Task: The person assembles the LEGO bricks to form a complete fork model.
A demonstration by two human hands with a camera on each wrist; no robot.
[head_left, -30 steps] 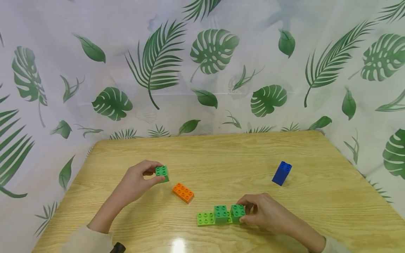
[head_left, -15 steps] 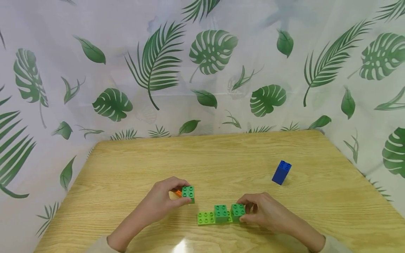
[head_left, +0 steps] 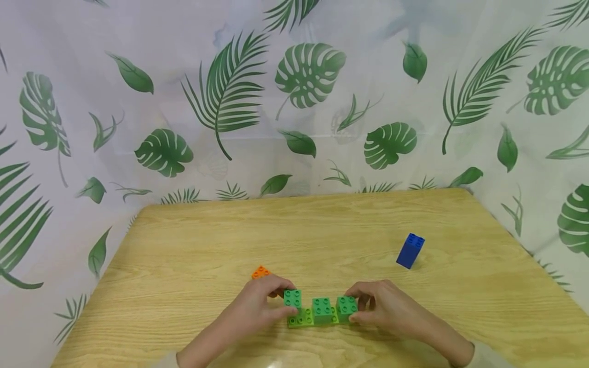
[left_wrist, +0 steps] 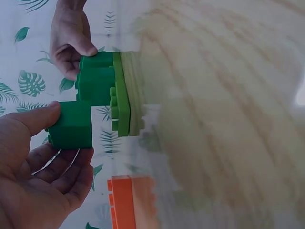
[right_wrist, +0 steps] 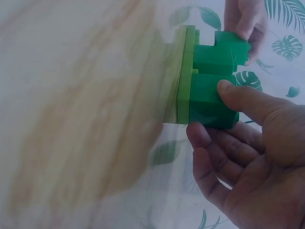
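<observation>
A flat lime-green brick plate (head_left: pixel 301 321) lies on the table, with a green block (head_left: pixel 322 312) standing on its middle part. At its right end my right hand (head_left: pixel 391 309) pinches a second green block (head_left: pixel 345 309) between thumb and fingers; the right wrist view shows that block (right_wrist: pixel 209 100) seated on the plate (right_wrist: pixel 183 86). My left hand (head_left: pixel 255 309) pinches a third green block (head_left: pixel 292 299) over the plate's left end. A gap shows between this held block (left_wrist: pixel 71 125) and the plate's studs in the left wrist view.
An orange brick (head_left: pixel 261 271) lies behind my left hand, which partly covers it. Farther back on the right stands a tall blue block (head_left: pixel 410 251). A leaf-patterned cloth (head_left: pixel 322 153) hangs behind the wooden table (head_left: pixel 207 230).
My left hand has carried its green block right and toward the near side, from left of the orange brick to over the plate's left end. The right hand stays put on its block.
</observation>
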